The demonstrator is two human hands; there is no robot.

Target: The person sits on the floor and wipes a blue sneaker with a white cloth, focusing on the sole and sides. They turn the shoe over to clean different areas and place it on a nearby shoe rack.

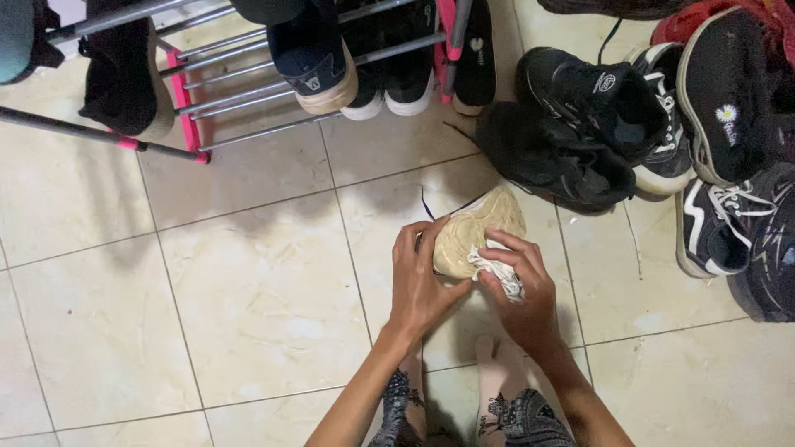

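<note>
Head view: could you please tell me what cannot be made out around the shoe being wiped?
- Beige shoe: its near end is hidden by the left hand and right hand.
- White cloth: mostly bunched under the right hand's fingers.
- Shoe rack: upper tiers cut off by the top edge.
- Dark shoes at right: the pile runs past the right edge.

Beige shoe [474, 236], white cloth [497, 271], pink-and-grey rack [189, 108], black sneakers [580, 124].
</note>
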